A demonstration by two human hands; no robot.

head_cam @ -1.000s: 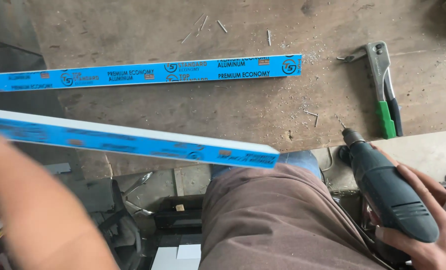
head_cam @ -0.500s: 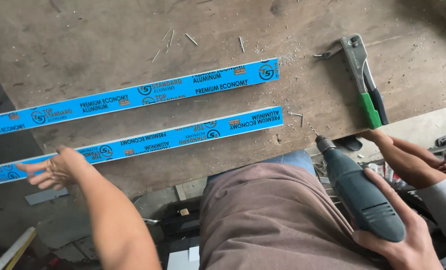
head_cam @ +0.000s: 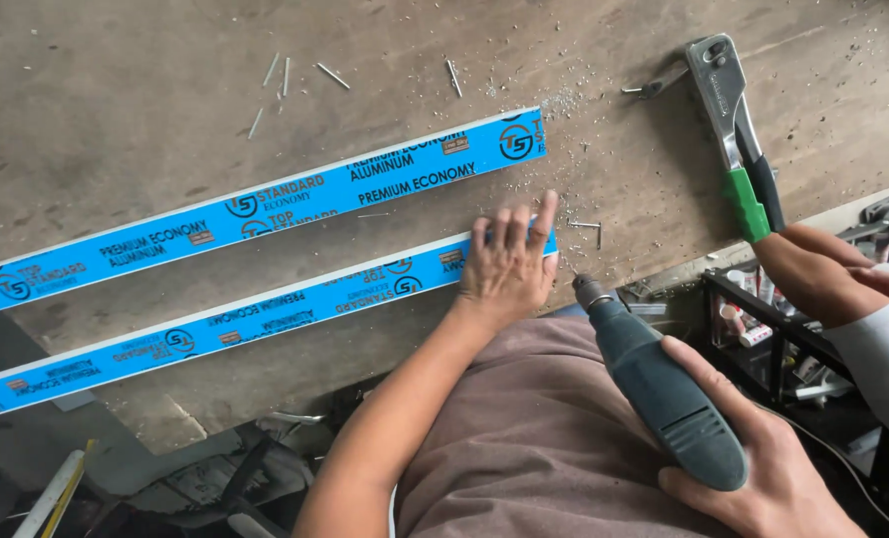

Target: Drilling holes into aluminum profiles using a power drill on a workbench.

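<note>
Fingers (head_cam: 512, 231) of the left hand (head_cam: 507, 267) are lying spread and flat, pressing down the end of the nearer blue-filmed aluminium strip (head_cam: 255, 321), while the right hand (head_cam: 763, 463) is gripping a grey power drill (head_cam: 659, 393) whose bit is pointing just beside those fingertips. Beyond the fingers, a second blue strip (head_cam: 265, 214) is lying on the worn workbench (head_cam: 146, 110), with a green-handled rivet tool (head_cam: 739, 139) off to the right, near another person's forearm (head_cam: 813, 274).

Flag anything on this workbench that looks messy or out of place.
Loose metal rivets and fine shavings lie scattered over the worn wooden bench, beside the far blue-filmed aluminium strip. Nothing looks damaged.
</note>
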